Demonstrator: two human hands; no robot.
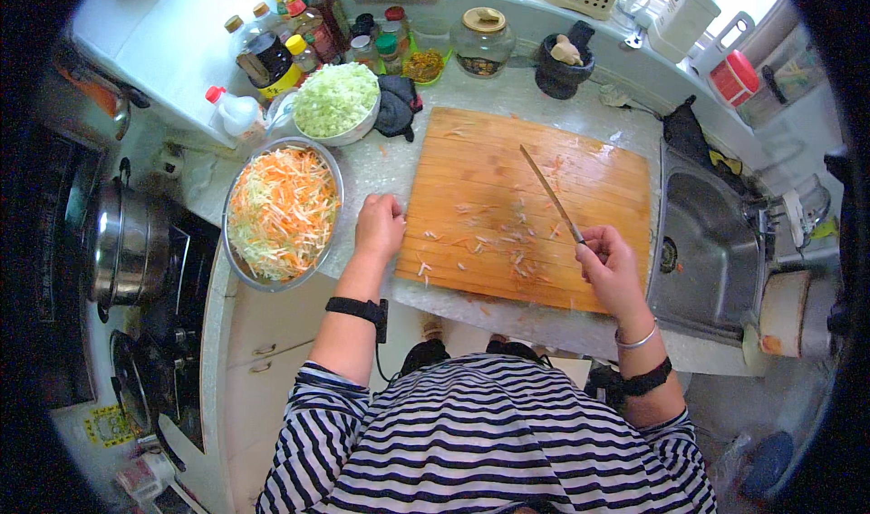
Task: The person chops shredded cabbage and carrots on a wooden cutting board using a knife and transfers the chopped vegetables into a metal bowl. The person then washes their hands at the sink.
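Note:
A kitchen knife is in my right hand, held by its handle over the right half of a wooden cutting board. Its blade is turned nearly edge-on and points away from me to the left. My left hand is curled beside the board's left edge; whether the fingers grip that edge is hidden. Shreds of carrot and pale vegetable bits lie scattered over the board. Left of my left hand, a metal bowl holds a heap of shredded carrot and pale shreds.
Behind the metal bowl stands a bowl of chopped pale green vegetable, near several sauce bottles. A glass jar and a dark mortar line the back. The sink is at right, a steel pot at left.

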